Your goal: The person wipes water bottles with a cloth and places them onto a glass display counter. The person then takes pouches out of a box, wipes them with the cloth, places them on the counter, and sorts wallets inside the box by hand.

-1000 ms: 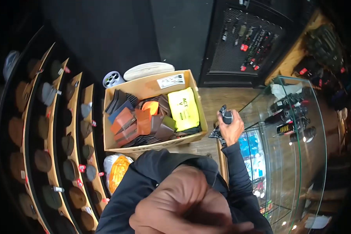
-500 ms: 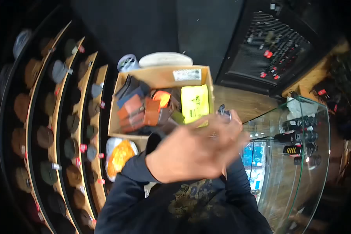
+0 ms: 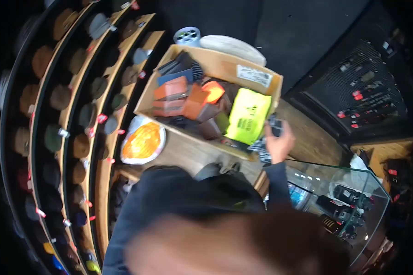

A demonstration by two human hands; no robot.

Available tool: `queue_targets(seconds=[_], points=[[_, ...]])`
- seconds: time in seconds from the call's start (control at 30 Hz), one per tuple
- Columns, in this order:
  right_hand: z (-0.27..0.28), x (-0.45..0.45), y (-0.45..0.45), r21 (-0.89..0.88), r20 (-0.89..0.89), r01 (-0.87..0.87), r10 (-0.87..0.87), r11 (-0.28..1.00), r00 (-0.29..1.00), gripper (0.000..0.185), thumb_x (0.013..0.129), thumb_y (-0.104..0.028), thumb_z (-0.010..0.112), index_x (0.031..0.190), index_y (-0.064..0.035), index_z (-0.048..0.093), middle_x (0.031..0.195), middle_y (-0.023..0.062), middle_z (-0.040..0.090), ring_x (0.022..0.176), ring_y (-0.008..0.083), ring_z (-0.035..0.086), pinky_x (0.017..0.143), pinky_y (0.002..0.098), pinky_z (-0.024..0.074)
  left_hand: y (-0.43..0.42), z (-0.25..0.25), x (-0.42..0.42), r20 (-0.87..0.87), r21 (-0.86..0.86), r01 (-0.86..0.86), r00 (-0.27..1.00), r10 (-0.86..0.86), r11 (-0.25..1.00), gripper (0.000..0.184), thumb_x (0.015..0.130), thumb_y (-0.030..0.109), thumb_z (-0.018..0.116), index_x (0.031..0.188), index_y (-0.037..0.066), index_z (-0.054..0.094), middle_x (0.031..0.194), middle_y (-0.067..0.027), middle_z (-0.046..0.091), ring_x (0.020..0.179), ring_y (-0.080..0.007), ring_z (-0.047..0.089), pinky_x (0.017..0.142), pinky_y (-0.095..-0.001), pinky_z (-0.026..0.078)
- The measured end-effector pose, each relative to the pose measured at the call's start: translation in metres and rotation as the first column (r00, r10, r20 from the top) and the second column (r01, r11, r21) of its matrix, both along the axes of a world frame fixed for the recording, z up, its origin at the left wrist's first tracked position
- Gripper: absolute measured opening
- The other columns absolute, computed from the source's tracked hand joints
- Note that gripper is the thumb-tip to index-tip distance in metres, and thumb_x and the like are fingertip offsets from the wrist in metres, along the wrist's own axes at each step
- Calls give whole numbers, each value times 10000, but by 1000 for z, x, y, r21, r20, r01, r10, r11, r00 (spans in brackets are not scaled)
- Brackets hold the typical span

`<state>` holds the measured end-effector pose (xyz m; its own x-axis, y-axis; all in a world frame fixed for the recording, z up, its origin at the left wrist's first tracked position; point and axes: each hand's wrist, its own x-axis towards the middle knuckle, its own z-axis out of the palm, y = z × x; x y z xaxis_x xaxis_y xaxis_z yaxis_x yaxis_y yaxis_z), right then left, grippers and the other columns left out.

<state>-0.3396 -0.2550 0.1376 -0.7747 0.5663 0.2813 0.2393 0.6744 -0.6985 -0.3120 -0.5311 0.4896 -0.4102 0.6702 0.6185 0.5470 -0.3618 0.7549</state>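
Beside the right edge of the cardboard box point(image 3: 167, 114), my right hand point(image 3: 280, 143) is closed on a black-and-white patterned cloth point(image 3: 260, 149). Part of the cloth hangs left of my fingers, and a dark bit shows above them. What looks like my left hand point(image 3: 183, 243) fills the bottom of the view, very close to the camera and smeared, so its fingers cannot be made out. Inside the box lie a yellow packet point(image 3: 248, 114) with dark print, brown leather-like wallets point(image 3: 172, 88), an orange piece point(image 3: 212, 91) and dark folded cloths.
Curved shelves point(image 3: 85, 137) of caps stand on the left. An orange item in a white-rimmed wrapping point(image 3: 143, 141) sits near the box. At right are a glass display case point(image 3: 348, 176) with dark devices and a black mesh panel point(image 3: 367, 87). A round white object point(image 3: 234, 47) is behind the box.
My hands, together before, are now apart. My right hand stays near the box's right side with the cloth; the other hand has come toward the camera. The view has turned and shifted.
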Motion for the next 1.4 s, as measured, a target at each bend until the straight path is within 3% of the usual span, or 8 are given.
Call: queue_targets(seconds=[0.2,0.33,0.43,0.5,0.8,1.07,1.23,1.4], points=[[-4,-18,-4,-103,42,-85,90,991,995,382,731,-361,803,942,-63,691,910,150,701,806,386,679,701,459,529,6,-132,-79,396,-540,-472,588,705,697,283,998,130,551,1225,-11,642,1026,-154,731,828,-181,709,688,-256,544],[-13,-42,-13,-109,19,-237,241,965,970,332,735,-305,801,927,-61,682,893,142,684,791,371,676,697,449,531,-24,-329,-111,-117,-578,-740,492,863,343,99,819,66,760,882,-6,736,818,-112,735,729,-139,707,661,-289,552],[-15,-64,-23,-57,38,-288,291,956,956,296,741,-282,797,915,-75,675,870,128,665,778,366,672,684,449,530,-17,-379,-119,-28,-576,-755,401,916,313,140,796,108,787,743,10,702,690,-113,699,594,-186,677,566,-302,515],[-19,-85,-31,-18,57,-320,320,947,946,301,740,-284,798,928,-83,675,889,124,652,778,365,668,681,453,531,-20,-396,-135,-199,-719,-681,392,898,138,212,797,172,797,727,4,689,644,-131,669,554,-218,659,561,-310,508],[-136,-207,-89,-179,473,-244,301,953,828,512,747,-466,757,1164,-182,669,961,193,719,891,402,688,787,487,548,-57,-515,-252,-116,-799,-510,650,751,318,281,784,249,774,1010,103,692,984,-153,699,942,-389,654,785,-491,542],[-235,-298,-157,-5,819,-123,75,992,568,840,689,-691,740,1244,-77,596,949,230,703,901,387,710,772,508,564,-57,-610,-359,-304,-905,-352,928,215,239,831,668,516,772,1310,37,552,1345,-238,477,1372,-473,318,1171,-573,221],[-265,-295,-174,157,793,-209,3,965,609,574,784,-456,726,1150,-35,594,1022,179,649,859,352,698,711,440,549,-43,-612,-403,-196,-953,-198,980,-35,-230,1152,573,849,647,1407,70,492,1382,-245,456,1291,-420,391,1059,-490,278],[-264,-281,-161,78,710,-230,108,970,696,337,718,-236,711,1005,-85,619,984,128,647,822,363,686,680,481,549,-50,-662,-408,-86,-959,-67,995,58,-275,1176,445,900,664,1425,274,495,1430,-232,432,1317,-451,374,1077,-516,266]])
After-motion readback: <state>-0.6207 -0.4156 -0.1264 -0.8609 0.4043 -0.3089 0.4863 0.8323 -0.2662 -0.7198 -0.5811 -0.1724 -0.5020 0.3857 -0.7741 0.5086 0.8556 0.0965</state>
